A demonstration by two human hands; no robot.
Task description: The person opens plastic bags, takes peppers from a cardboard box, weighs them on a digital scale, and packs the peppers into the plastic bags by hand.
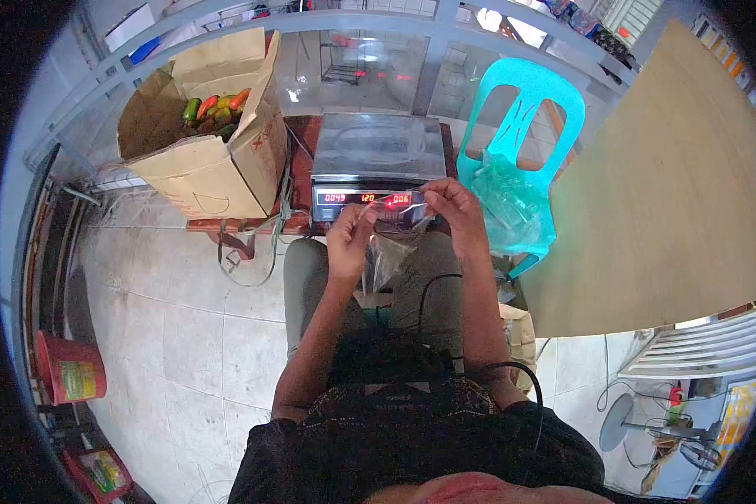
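Note:
A clear plastic bag (388, 256) hangs above my lap, stretched between my two hands. My left hand (351, 239) pinches one side of its top edge, and my right hand (458, 210) pinches the other side. Something pale seems to lie low in the bag, though I cannot make out what. Just beyond my hands stands a digital scale (378, 151) with a flat metal pan and a lit red number display (365, 199), partly covered by the bag and my fingers.
Left of the scale is an open cardboard box (218, 181) with several red, green and yellow fruits or vegetables (218, 107). To the right, a turquoise plastic chair (554, 105) bears green and clear plastic bags (508, 202). A large brown board (655, 202) leans beyond it. Cables hang by the table (302, 134).

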